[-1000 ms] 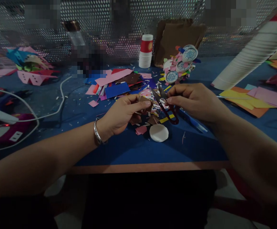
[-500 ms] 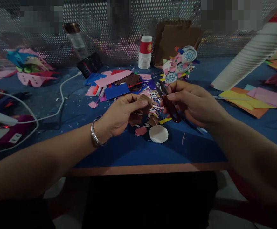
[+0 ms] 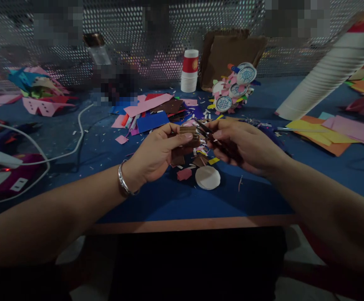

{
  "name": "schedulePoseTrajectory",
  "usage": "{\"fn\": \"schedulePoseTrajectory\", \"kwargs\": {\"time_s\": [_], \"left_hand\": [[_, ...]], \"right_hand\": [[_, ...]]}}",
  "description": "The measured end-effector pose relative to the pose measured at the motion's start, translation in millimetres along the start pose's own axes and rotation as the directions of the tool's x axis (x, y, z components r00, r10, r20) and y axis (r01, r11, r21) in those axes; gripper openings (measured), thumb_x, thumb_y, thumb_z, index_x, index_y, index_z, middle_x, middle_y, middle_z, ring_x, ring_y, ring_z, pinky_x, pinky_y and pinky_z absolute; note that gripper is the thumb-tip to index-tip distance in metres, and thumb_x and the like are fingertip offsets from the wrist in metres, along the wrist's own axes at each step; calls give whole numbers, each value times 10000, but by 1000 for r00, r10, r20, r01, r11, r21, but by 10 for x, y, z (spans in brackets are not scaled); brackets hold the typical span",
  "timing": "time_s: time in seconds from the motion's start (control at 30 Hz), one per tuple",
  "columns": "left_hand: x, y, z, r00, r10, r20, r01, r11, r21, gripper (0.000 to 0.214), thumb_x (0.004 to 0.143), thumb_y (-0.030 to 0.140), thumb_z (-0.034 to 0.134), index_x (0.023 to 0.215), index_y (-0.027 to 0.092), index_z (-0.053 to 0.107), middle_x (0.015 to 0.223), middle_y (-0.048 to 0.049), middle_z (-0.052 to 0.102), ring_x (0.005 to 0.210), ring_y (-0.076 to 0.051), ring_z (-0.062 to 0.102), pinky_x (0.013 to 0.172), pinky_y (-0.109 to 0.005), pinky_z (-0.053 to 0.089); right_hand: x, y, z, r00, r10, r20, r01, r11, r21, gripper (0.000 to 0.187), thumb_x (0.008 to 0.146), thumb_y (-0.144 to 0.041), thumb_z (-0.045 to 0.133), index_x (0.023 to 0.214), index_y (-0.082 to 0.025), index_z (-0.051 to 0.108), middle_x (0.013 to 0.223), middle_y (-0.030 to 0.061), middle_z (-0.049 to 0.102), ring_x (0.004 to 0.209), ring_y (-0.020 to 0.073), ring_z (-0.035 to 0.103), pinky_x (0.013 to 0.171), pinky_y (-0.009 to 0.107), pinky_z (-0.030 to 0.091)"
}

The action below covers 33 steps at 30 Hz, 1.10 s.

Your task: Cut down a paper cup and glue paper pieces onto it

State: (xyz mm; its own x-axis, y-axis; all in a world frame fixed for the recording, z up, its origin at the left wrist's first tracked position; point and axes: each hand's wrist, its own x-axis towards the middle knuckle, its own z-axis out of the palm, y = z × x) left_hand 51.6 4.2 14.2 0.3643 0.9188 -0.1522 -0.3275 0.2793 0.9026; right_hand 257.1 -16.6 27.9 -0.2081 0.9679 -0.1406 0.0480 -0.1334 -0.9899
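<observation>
My left hand (image 3: 158, 152), with a silver bangle on the wrist, pinches a small brown paper piece (image 3: 188, 131) above the blue table (image 3: 169, 196). My right hand (image 3: 243, 144) is closed on small dark-red scissors (image 3: 205, 127), whose blades point left and touch the brown piece. Under the hands lie paper scraps (image 3: 184, 173) and a white round disc (image 3: 207, 177).
Coloured paper sheets (image 3: 153, 110) lie behind the hands. A stack of paper cups (image 3: 189, 71), brown card (image 3: 228, 52) and decorated round pieces (image 3: 235, 85) stand at the back. A long tilted cup stack (image 3: 322, 79) and paper sheets (image 3: 335, 131) are on the right; a white cable (image 3: 44, 156) on the left.
My right hand has swung the scissors from upright to lying nearly level, blades now at the brown piece. My left hand has stayed almost in place.
</observation>
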Motion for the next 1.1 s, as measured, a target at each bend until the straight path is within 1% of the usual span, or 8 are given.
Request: {"fn": "schedulePoseTrajectory", "kwargs": {"time_s": [0.1,0.27,0.37,0.47,0.57,0.77,0.93,1.1], "left_hand": [[-7,2,7,1000,-13,-14,13,1000,-1,165,929,31,759,888,149,652,856,1,792,764,-122,782,739,-249,612],[-11,-17,7,1000,-20,0,20,999,-27,190,897,49,795,889,156,638,890,7,785,793,-132,786,772,-275,632],[-14,-27,2,999,-24,21,25,999,-38,240,874,49,822,877,160,609,908,8,784,813,-134,792,815,-290,640],[-24,-34,-4,998,-30,54,32,999,-36,284,861,46,841,862,166,584,888,26,770,779,-111,772,828,-275,635],[-34,-44,-10,994,-26,107,30,999,-43,300,860,55,858,864,168,580,868,32,763,735,-94,756,794,-244,627],[-38,-77,-17,973,-23,228,39,997,-65,317,868,100,889,839,171,582,806,24,755,714,-100,760,773,-229,636],[-26,-94,-15,959,-15,282,49,992,-114,259,927,67,820,812,159,608,770,2,761,715,-109,769,773,-229,655],[-12,-105,-13,951,-33,308,84,984,-154,135,913,107,861,899,133,729,829,-17,792,744,-112,785,763,-212,662]], "right_hand": [[10,46,-5,998,-63,19,63,998,-9,68,931,-251,668,976,-201,658,765,-18,570,472,69,364,399,245,206],[23,108,-21,986,-159,56,163,983,-88,408,873,-497,876,772,-206,609,679,-54,468,508,62,316,446,251,184],[20,112,-16,978,-197,62,204,969,-139,472,869,-599,876,803,-206,624,626,-73,429,503,68,305,448,253,164],[9,89,5,975,-193,113,207,970,-130,446,858,-588,893,865,-212,652,585,-104,380,467,67,277,443,260,176],[-8,53,33,973,-184,137,199,974,-111,424,846,-548,915,838,-222,644,540,-119,346,453,76,337,454,252,233],[-35,16,46,954,-245,173,266,957,-113,431,880,-536,897,789,-216,623,544,-85,448,575,119,573,491,226,334],[-46,16,24,949,-263,176,294,938,-186,449,925,-589,839,795,-218,623,559,-58,523,592,128,592,493,230,344],[-53,-3,30,950,-256,179,292,930,-221,434,930,-581,834,810,-225,618,556,-61,536,561,123,585,484,235,352]]}}
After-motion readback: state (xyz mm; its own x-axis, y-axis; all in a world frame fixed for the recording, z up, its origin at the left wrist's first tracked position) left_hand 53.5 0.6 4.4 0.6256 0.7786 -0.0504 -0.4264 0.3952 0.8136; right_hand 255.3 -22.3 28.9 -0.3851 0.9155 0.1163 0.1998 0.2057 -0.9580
